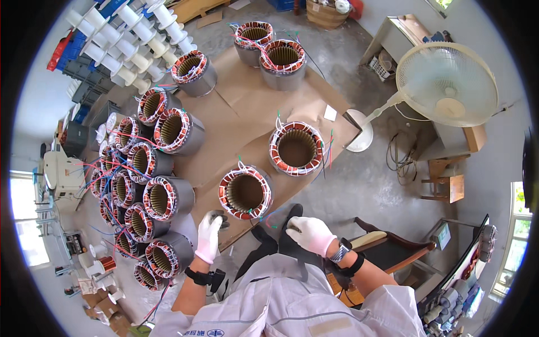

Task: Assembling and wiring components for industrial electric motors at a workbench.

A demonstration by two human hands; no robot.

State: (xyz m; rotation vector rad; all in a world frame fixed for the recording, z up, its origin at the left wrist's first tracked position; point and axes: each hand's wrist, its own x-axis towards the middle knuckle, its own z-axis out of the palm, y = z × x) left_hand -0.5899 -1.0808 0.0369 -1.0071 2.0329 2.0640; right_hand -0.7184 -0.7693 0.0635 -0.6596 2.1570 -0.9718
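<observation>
Two motor stators stand nearest me on the brown cardboard-covered table: a front stator [223, 194] and another [320, 147] behind it to the right. Each is a metal ring with orange-red windings laced in white cord. My left hand [209, 236], in a white glove with dark grey on the finger side, is just short of the front stator, apart from it. Its fingers are partly bent, with a gap at the thumb. My right hand [312, 233], gloved too, hovers past the table edge with fingers curled together; whatever they may hold is hidden.
Several more stators [185, 135] crowd the table's left side, with loose red and blue leads. Three stand at the back, including one stator [282, 56]. A standing fan [447, 84] is at right, with a wooden stool [443, 189] and dark chair [387, 253] nearer. White spools [129, 50] are stacked far left.
</observation>
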